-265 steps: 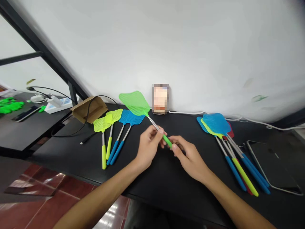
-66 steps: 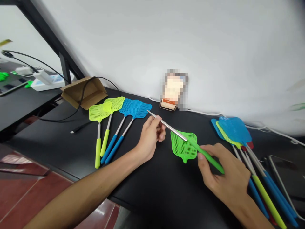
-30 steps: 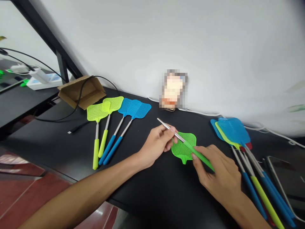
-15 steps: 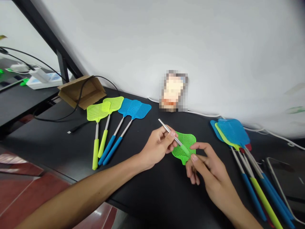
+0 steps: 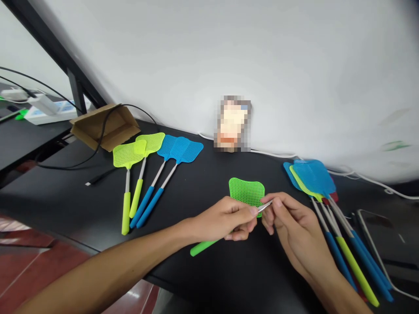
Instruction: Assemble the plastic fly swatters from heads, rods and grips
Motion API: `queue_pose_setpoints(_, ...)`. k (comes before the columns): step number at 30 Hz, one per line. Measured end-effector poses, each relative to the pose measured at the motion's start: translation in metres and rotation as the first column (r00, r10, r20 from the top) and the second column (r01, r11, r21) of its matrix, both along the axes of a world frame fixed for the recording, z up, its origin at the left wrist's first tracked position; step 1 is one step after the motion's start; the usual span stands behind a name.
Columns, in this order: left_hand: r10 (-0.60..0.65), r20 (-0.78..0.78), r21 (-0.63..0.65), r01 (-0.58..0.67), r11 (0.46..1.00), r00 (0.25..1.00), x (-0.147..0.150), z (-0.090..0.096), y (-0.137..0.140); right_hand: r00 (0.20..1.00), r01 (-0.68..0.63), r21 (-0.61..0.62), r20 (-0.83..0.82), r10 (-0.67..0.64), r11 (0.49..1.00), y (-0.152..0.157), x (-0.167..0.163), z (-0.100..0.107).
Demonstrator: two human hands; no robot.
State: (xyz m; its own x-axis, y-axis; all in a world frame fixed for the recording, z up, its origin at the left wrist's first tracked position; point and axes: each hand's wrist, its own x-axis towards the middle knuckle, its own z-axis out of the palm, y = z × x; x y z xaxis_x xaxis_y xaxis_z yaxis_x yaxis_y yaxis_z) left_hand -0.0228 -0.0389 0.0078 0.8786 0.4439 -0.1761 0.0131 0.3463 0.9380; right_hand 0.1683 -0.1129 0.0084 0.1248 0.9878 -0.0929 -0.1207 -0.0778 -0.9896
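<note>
My left hand (image 5: 229, 217) is closed around a fly swatter handle, its green grip (image 5: 203, 247) sticking out below the palm toward the lower left. From the thumb side a thin silver rod (image 5: 264, 206) points to the right. Thumb and finger of my right hand (image 5: 293, 229) pinch the tip of that rod. Just behind both hands, a separate green mesh swatter head (image 5: 246, 190) lies on the black table (image 5: 209, 279); its lower neck is hidden by the fingers.
Two yellow-green swatters (image 5: 126, 209) and two blue swatters (image 5: 153, 205) lie at left, near an open cardboard box (image 5: 106, 128). A pile of blue, yellow and red swatters (image 5: 314, 176) is at right, beside a dark phone-like device (image 5: 382, 235). A blurred-out phone (image 5: 232, 124) leans on the wall.
The handle has been turned around: its green grip now points to the lower left and its rod to the right. My right hand has gone from the grip to the rod's tip.
</note>
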Motion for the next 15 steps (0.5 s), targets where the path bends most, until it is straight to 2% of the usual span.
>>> queue_pose_setpoints(7, -0.046, -0.032, -0.012, 0.046, 0.999, 0.998, 0.001, 0.001, 0.000, 0.999, 0.038, 0.047, 0.011, -0.039, 0.998, -0.002, -0.007, -0.009)
queue_pose_setpoints(10, -0.070, -0.051, 0.015, 0.070, 0.997, 0.996, -0.001, 0.003, 0.000, 0.982, 0.187, 0.076, -0.029, -0.185, 0.979, 0.005, 0.002, -0.003)
queue_pose_setpoints(12, -0.096, -0.067, 0.035, 0.098, 0.995, 0.993, -0.002, 0.006, 0.000, 0.927, 0.371, 0.132, -0.102, -0.360, 0.919, 0.011, 0.024, 0.007)
queue_pose_setpoints(14, -0.142, -0.076, 0.047, 0.146, 0.988, 0.987, -0.003, 0.009, 0.000, 0.828, 0.558, 0.200, -0.189, -0.527, 0.805, 0.015, 0.058, 0.021)
queue_pose_setpoints(15, -0.169, -0.076, 0.053, 0.173, 0.984, 0.983, -0.004, 0.010, -0.001, 0.791, 0.611, 0.219, -0.207, -0.575, 0.761, 0.017, 0.076, 0.028)
